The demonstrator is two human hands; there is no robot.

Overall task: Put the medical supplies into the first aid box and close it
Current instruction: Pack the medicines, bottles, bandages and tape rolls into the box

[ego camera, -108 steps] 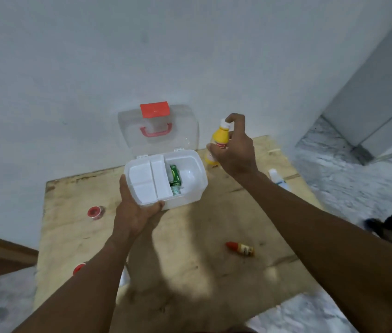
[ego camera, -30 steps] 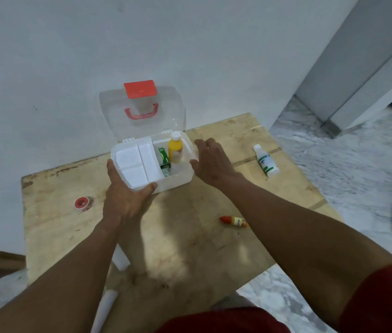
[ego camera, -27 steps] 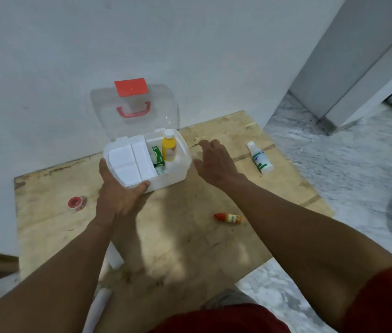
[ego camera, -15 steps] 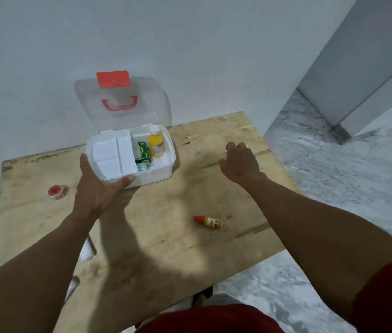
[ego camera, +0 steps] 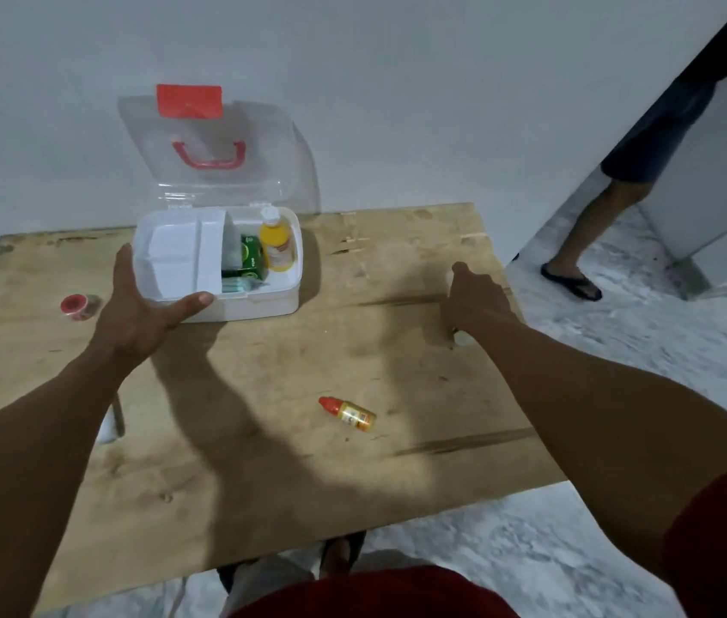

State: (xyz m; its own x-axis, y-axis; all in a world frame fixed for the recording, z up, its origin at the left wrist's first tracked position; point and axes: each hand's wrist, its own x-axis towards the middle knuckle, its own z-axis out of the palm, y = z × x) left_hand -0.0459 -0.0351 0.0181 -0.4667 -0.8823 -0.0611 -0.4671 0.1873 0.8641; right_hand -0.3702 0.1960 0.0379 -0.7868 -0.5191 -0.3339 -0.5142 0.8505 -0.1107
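First aid box (ego camera: 259,301) sits at the back of the wooden table (ego camera: 263,483), its clear lid (ego camera: 218,140) propped open against the wall. A red tape roll (ego camera: 75,305) lies to its left, and a red-capped dropper bottle (ego camera: 348,414) lies on bare wood near the front. At the right edge the right hand (ego camera: 473,301) covers a white bottle (ego camera: 462,339); whether it grips it I cannot tell. Beyond that edge stands another person's leg (ego camera: 584,243). The left hand (ego camera: 138,305) holds the box's front left corner, thumb along the front wall. Inside, a white tray (ego camera: 178,256) fills the left; a green carton (ego camera: 250,258) and a yellow bottle (ego camera: 278,249) sit on the right.
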